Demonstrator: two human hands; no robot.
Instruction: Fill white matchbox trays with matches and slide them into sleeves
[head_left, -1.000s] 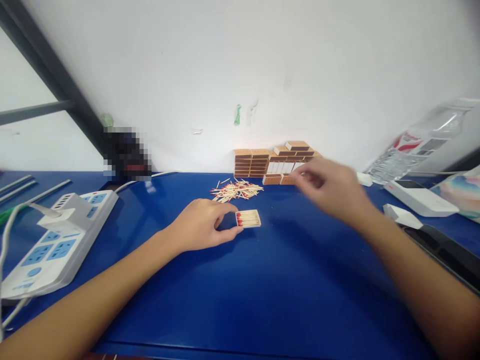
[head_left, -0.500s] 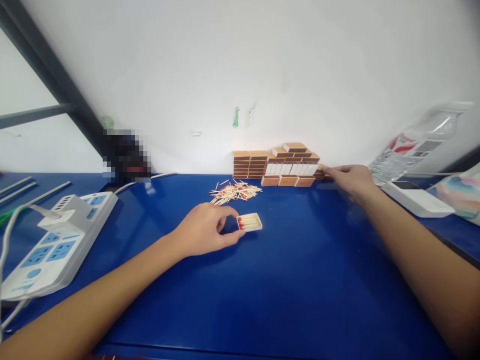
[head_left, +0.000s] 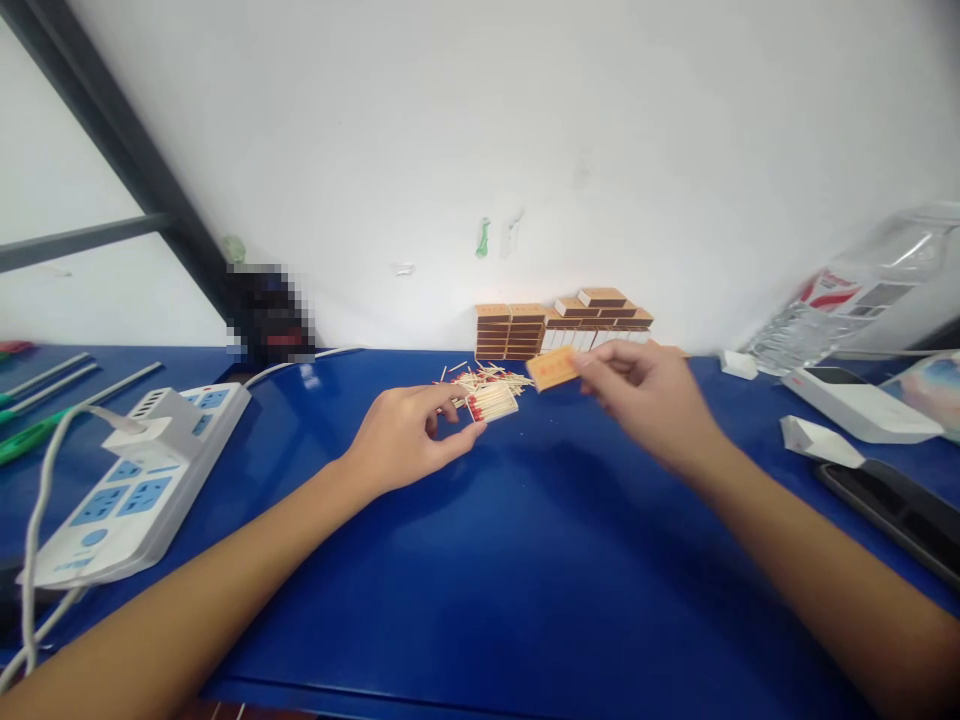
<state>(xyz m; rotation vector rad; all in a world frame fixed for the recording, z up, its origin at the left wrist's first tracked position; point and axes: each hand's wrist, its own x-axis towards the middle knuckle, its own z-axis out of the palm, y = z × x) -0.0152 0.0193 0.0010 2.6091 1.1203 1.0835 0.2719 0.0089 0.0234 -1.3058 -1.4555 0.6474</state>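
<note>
Between the thumb and fingers of my left hand (head_left: 411, 436) is a white matchbox tray (head_left: 504, 416), tilted up, with red-tipped matches lying in it. Just behind the tray a loose pile of matches (head_left: 480, 376) is spread on the blue table (head_left: 495, 590). My right hand (head_left: 646, 396) pinches an orange-tan matchbox sleeve (head_left: 553, 369) at its right end, raised a little to the right of the tray. Stacked matchboxes (head_left: 510, 331) stand against the wall behind the hands; my right hand and the sleeve hide some of the lower ones.
At the left lies a white power strip (head_left: 161, 500) with a plugged-in adapter and cable. To the right are a tilted plastic bottle (head_left: 847, 295), a white box-shaped device (head_left: 862, 403) and a dark phone (head_left: 892, 510). Green-handled rods (head_left: 45, 435) rest at the far left.
My right hand has come away from the right end of the stack, bringing the sleeve left toward the tray. My left hand has lifted and tilted the tray. The view has shifted slightly.
</note>
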